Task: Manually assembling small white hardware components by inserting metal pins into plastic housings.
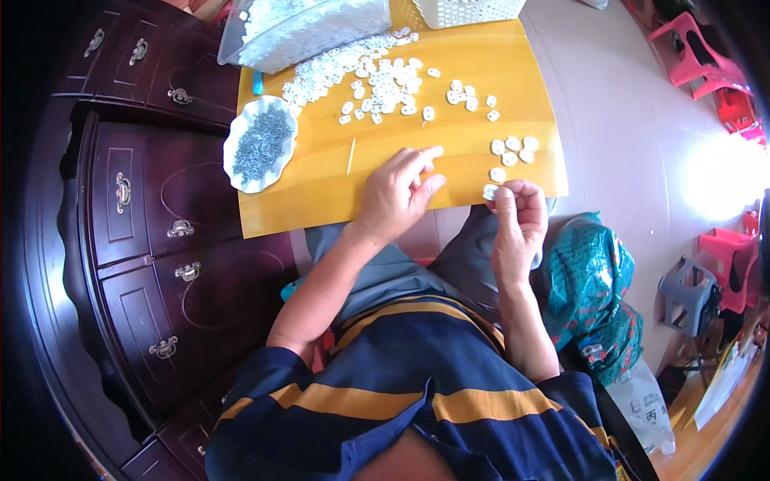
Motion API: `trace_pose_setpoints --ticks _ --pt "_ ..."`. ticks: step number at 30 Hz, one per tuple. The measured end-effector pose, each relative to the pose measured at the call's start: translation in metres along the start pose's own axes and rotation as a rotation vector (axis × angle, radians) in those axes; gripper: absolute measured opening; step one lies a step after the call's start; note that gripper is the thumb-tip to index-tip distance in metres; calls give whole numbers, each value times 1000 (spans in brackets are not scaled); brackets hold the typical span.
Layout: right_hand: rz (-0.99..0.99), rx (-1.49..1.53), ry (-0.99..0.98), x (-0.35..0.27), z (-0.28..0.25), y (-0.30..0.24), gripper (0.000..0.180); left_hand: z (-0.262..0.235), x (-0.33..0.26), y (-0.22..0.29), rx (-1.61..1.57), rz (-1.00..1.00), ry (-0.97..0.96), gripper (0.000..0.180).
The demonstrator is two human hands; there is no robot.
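The right hand (520, 220) pinches one small white piece (490, 191) at the board's (321, 204) near right edge; the left hand (397, 192) rests there loosely curled, fingers reaching forward, seemingly empty. Best to keep that pinch firm and low over the board.

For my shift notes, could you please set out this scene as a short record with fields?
Surface: yellow board across the person's lap
Left hand: resting on the board, fingers extended toward a small part
Right hand: pinching a small white piece at the board's near edge
Loose stock: white pieces scattered on the board's far half
Dish: white scalloped dish of small grey metal parts, board's left side
Bin: clear bin of white pieces, far edge
Beside: dark wooden drawers, left
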State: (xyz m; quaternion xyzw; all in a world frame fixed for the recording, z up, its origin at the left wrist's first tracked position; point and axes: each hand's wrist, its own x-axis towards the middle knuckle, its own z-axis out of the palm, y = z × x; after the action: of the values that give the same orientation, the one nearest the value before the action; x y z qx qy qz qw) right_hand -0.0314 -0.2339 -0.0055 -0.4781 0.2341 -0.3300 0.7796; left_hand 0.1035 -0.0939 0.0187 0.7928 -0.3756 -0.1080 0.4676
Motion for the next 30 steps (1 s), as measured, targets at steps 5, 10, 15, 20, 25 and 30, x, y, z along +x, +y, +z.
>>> trace_pose_setpoints --ticks 5,10,15,20,25,30 --pt "-55 -321 -1 20 -12 -11 6 -9 23 -28 392 123 180 30" --pt "-192 -976 -2 34 -23 -38 11 -10 50 -38 433 69 209 15" --pt "-379 -1248 -40 46 -29 -29 10 -4 65 -45 449 64 242 16" --pt "-400 -1322 -14 54 -22 -24 8 1 64 -58 518 84 216 17" --pt "-452 -1278 -24 72 -8 -39 7 -12 37 -47 402 90 234 12" --pt "-463 -1351 -145 121 14 -37 16 -23 4 -31 -33 18 300 4"
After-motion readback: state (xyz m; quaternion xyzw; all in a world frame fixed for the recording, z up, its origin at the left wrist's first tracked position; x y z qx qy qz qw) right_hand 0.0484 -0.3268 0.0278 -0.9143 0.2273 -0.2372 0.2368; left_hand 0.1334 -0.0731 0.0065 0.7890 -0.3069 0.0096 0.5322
